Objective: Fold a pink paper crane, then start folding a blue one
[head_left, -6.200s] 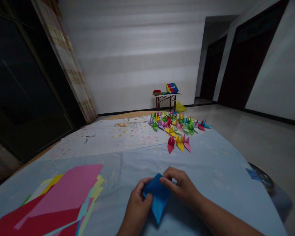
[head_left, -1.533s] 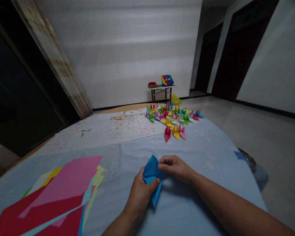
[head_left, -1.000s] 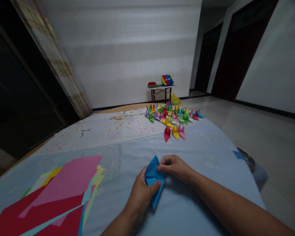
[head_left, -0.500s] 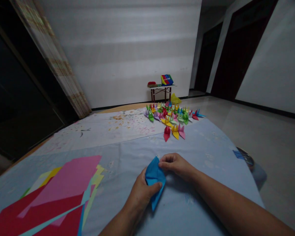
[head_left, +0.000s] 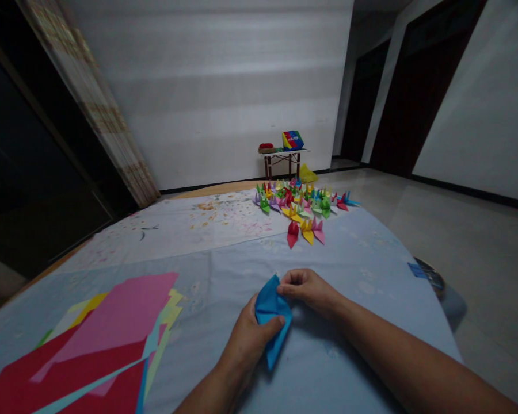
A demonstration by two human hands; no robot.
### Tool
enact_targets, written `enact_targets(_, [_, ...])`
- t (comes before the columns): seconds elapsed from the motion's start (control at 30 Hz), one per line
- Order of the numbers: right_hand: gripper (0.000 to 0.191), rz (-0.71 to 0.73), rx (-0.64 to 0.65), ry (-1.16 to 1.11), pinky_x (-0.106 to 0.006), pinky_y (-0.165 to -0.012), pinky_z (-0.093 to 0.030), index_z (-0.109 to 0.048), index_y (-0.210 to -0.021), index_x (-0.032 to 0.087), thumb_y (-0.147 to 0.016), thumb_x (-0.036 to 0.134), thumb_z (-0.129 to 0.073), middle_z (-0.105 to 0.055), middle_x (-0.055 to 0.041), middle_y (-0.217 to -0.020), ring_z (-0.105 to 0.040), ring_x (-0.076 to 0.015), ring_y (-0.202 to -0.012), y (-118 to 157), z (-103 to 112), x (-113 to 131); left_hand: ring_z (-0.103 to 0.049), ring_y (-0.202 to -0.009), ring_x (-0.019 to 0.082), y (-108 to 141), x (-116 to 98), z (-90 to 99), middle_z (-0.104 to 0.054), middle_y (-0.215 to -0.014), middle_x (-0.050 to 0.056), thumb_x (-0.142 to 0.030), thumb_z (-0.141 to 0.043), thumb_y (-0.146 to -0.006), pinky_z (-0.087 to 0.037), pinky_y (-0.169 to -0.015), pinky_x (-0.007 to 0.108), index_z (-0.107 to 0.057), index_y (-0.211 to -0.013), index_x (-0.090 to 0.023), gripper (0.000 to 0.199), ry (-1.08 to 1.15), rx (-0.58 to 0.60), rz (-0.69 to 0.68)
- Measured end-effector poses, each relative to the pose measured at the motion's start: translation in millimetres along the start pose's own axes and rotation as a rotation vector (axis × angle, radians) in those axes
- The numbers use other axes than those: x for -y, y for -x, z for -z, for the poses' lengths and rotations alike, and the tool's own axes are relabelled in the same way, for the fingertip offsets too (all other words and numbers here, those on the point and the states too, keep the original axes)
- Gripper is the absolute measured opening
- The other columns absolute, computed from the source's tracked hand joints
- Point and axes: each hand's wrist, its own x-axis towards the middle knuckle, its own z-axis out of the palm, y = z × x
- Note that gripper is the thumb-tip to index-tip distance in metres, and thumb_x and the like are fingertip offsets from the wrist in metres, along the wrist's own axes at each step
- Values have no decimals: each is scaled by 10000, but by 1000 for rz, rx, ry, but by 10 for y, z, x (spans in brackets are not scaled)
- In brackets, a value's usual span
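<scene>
A piece of folded blue paper (head_left: 271, 305), long and pointed at its lower end, is held just over the pale blue tablecloth. My left hand (head_left: 252, 333) grips it from the left side, thumb across its front and the other fingers behind, mostly hidden. At its upper right edge my right hand (head_left: 304, 287) pinches the paper between thumb and index finger. Beyond my hands stand a red paper crane (head_left: 292, 234), a yellow paper crane (head_left: 307, 231) and a pink paper crane (head_left: 318, 230), side by side.
Loose coloured paper sheets (head_left: 125, 313) lie in an overlapping pile at the left. Many folded cranes (head_left: 304, 200) crowd the table's far right. Past the table, a small stand (head_left: 285, 154) carries a colourful box (head_left: 292, 140). A stool (head_left: 453, 307) is beside the right edge.
Both hands stay almost in place on the blue paper. Its right edge and lower tip have shifted very slightly to the right.
</scene>
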Motion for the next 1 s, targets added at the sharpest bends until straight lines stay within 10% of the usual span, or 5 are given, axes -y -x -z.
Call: enact_targets(1.0, [316, 57, 39, -44, -227, -585, -360, -650, -721, 119, -581, 384, -750, -585, 15, -599, -480, -76, -546, 15, 12, 24, -594, -767, 181, 13, -2, 5, -677, -874, 41, -228, -697, -626, -441, -719, 269, -572, -1087, -149, 484, -75, 8, -17])
